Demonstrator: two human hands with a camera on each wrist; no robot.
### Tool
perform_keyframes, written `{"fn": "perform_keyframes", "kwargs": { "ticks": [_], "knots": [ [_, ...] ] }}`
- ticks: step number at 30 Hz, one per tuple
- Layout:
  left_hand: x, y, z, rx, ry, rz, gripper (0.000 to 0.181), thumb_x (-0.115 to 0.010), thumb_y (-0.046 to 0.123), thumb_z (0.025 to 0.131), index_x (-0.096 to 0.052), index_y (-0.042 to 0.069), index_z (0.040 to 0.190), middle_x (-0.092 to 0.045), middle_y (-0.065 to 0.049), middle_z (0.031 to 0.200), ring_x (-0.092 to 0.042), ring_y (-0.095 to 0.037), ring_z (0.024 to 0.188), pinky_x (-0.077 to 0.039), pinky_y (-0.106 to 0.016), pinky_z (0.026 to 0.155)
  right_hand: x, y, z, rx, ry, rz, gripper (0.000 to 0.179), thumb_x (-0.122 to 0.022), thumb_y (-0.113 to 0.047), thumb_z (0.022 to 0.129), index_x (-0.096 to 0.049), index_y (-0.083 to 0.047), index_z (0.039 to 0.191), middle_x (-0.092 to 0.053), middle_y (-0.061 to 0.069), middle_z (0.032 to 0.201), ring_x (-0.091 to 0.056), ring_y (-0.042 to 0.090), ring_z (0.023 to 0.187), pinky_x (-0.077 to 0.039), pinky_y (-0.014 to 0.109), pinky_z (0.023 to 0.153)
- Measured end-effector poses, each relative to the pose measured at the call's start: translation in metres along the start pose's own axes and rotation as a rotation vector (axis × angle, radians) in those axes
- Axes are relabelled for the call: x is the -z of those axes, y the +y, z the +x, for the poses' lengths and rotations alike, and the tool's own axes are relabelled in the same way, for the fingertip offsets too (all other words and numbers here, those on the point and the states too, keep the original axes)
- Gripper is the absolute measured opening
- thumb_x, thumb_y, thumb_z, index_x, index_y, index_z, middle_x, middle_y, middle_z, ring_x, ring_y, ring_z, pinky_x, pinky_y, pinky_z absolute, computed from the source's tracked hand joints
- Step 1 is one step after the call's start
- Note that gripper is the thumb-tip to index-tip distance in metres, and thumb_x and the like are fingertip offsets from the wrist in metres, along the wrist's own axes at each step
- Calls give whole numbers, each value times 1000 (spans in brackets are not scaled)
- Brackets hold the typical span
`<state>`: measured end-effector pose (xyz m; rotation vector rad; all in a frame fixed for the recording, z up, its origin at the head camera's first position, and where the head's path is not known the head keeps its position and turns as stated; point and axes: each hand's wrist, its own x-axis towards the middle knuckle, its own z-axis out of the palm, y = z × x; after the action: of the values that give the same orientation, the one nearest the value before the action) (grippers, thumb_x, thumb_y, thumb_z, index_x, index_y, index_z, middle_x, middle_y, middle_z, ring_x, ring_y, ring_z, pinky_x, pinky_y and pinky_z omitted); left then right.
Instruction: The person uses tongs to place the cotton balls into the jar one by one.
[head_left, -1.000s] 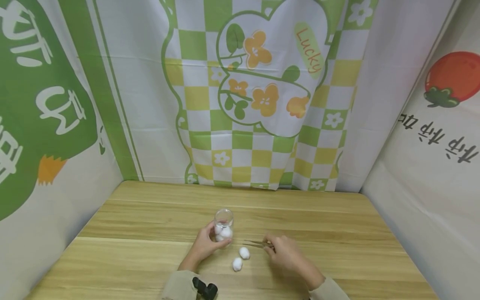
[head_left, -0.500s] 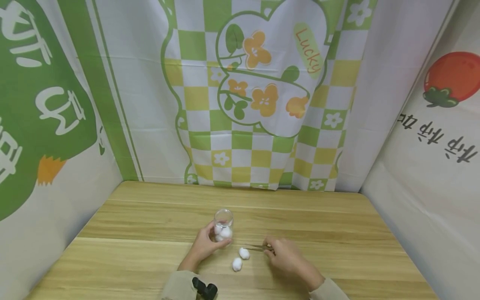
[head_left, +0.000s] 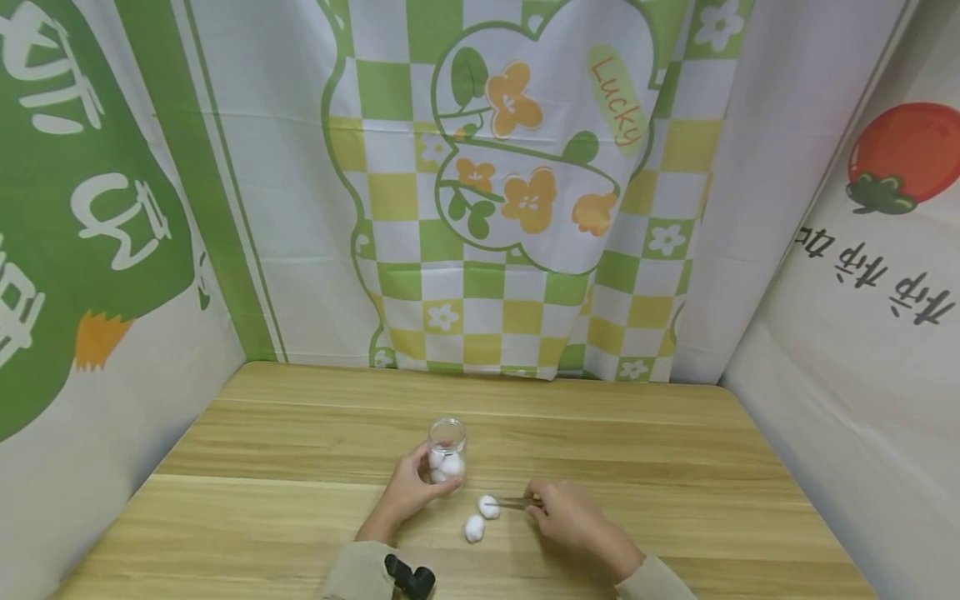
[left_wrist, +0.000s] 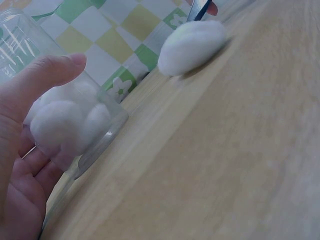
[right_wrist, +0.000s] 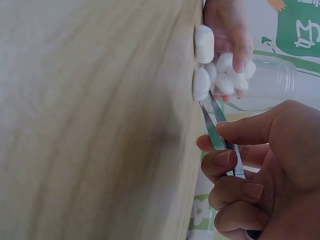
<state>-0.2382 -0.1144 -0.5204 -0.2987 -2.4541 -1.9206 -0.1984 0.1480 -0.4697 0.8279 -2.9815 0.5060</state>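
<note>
My left hand [head_left: 408, 490] grips a clear jar [head_left: 447, 433] standing on the table, thumb across its front. Several white cotton balls [left_wrist: 57, 125] fill the lower part of the jar, which has no lid on its mouth. My right hand [head_left: 573, 515] pinches a pair of metal tweezers [right_wrist: 213, 133] between thumb and fingers. The tweezers' points are apart and right at one loose cotton ball [right_wrist: 201, 84], overlapping it in the head view. A second loose cotton ball [head_left: 474, 528] lies on the table a little nearer to me.
The wooden table [head_left: 300, 433] spreads out around both hands. A checkered green and yellow curtain [head_left: 525, 308] hangs behind its far edge, with printed cloths at both sides. A black device [head_left: 410, 577] sits at the left sleeve.
My right hand has brought the tweezers down and slightly toward me, from beside the jar to the farther loose cotton ball. The left hand and jar have stayed in place.
</note>
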Motion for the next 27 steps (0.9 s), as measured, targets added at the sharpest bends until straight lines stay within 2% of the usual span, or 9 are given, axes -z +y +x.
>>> {"fn": "perform_keyframes", "kwargs": {
  "ticks": [5, 9, 12, 16, 21, 27],
  "knots": [
    [0, -1, 1, 1, 2, -5, 56, -82, 11, 74, -59, 12, 125, -64, -14, 123, -61, -9, 101, -49, -15, 86, -2, -1, 0, 13, 14, -24, 8, -68, -16, 85, -68, -13, 93, -75, 4, 89, -68, 17, 74, -49, 28, 58],
    [0, -1, 1, -2, 0, 1, 56, -82, 11, 74, -58, 11, 125, -64, -14, 123, -61, -9, 101, -49, -15, 86, -4, -1, 0, 8, 24, -27, 4, -67, -18, 86, -66, -15, 89, -71, -2, 81, -55, 7, 64, -37, 22, 52],
    [0, -1, 0, -3, -1, 2, 56, -82, 12, 75, -58, 11, 125, -64, -14, 124, -62, -10, 103, -49, -15, 86, -3, -1, 1, 2, 22, -21, 5, -66, -19, 87, -65, -14, 88, -68, -5, 76, -48, 3, 61, -32, 20, 50],
    [0, -1, 0, -3, -1, 4, 55, -82, 12, 75, -58, 12, 125, -63, -14, 125, -62, -12, 105, -49, -15, 86, -3, -2, 1, 0, 29, -1, 4, -65, -17, 88, -66, -14, 89, -68, -4, 76, -50, 4, 63, -33, 20, 51],
    [0, -1, 0, -7, -4, 5, 55, -81, 12, 75, -58, 11, 126, -63, -14, 126, -62, -14, 106, -49, -15, 87, -1, -1, 1, -5, 45, 18, 4, -65, -14, 88, -67, -14, 91, -72, 0, 84, -58, 5, 68, -41, 21, 54],
    [0, -1, 0, -2, -3, 0, 56, -82, 12, 75, -58, 10, 126, -63, -15, 125, -62, -13, 105, -49, -15, 87, 1, -1, 1, -8, 51, 10, 6, -66, -16, 88, -68, -14, 93, -73, 0, 83, -55, 3, 65, -39, 20, 53]
  ]
}}
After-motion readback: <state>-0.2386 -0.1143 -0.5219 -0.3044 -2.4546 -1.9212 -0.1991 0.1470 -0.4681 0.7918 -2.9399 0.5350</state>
